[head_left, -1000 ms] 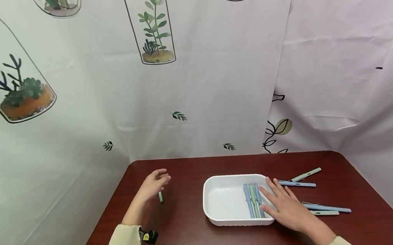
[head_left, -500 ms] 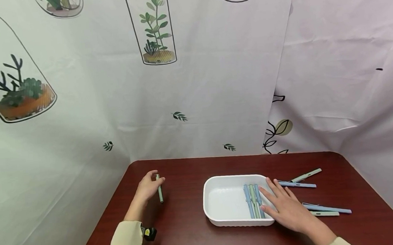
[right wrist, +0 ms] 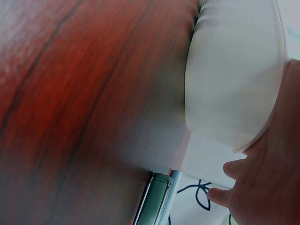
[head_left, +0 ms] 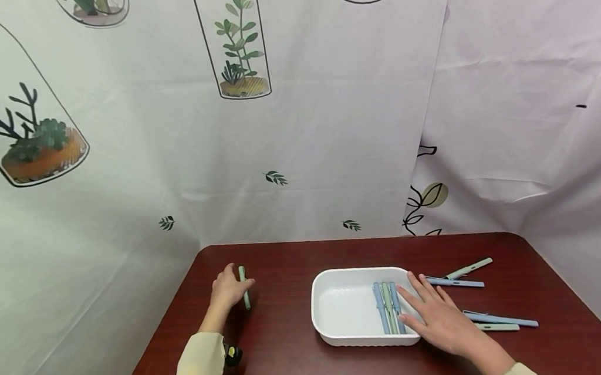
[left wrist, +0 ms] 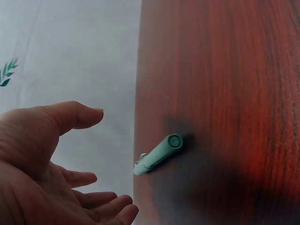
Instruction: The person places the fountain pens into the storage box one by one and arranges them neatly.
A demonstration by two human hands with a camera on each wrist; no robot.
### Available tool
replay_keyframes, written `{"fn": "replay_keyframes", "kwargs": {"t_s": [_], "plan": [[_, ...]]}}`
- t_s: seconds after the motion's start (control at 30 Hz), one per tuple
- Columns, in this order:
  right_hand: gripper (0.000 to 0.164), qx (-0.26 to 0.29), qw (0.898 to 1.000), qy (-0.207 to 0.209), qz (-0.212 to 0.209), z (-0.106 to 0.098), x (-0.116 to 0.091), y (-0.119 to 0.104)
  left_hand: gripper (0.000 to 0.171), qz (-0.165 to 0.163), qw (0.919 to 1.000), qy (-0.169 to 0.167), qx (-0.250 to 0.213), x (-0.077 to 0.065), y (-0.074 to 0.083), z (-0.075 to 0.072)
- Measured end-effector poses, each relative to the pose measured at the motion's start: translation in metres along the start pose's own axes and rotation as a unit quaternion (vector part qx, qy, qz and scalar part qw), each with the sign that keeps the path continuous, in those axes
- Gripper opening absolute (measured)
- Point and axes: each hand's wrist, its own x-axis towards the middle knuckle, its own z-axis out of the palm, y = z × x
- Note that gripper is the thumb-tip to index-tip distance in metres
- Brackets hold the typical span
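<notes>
A light green pen [head_left: 245, 298] lies on the table at the left. My left hand [head_left: 228, 290] is just beside it, overlapping its left side in the head view. In the left wrist view the thumb and fingers [left wrist: 112, 208] are spread apart, with the green pen [left wrist: 157, 155] beyond them and nothing between them. My right hand [head_left: 440, 320] rests with straight fingers over the right rim of a white tray [head_left: 339, 340]. Inside the tray's right part, two blue pens and a green pen [head_left: 389, 308] lie side by side. The right wrist view shows the tray's outer wall [right wrist: 232, 75] against the hand.
Right of the tray, a blue pen [head_left: 459, 283] and a green pen [head_left: 471, 267] lie crossed at the back. Nearer, another blue pen [head_left: 507, 318] lies against a green one [head_left: 499, 327]. The dark red table [head_left: 287, 359] meets a printed white cloth [head_left: 303, 152] behind.
My left hand has moved slightly left and down to the green pen's left side, leaving more of the pen showing. My right hand and the tray have stayed put.
</notes>
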Motion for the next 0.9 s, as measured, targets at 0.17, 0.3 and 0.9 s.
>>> {"fn": "replay_keyframes", "kwargs": {"t_s": [0.17,0.3,0.9], "plan": [[0.066,0.002,1.0,-0.003,0.003,0.0,0.0,0.0,0.083,-0.006,0.9997,-0.005,0.025,0.003,-0.002,0.005],[0.066,0.002,1.0,-0.007,0.005,-0.001,0.0,0.0,0.087,-0.017,0.9992,-0.01,0.034,0.004,-0.004,0.008],[0.067,0.0,1.0,-0.005,0.005,0.0,0.001,0.001,0.075,-0.04,0.9951,-0.022,0.088,0.014,-0.01,0.023]]}}
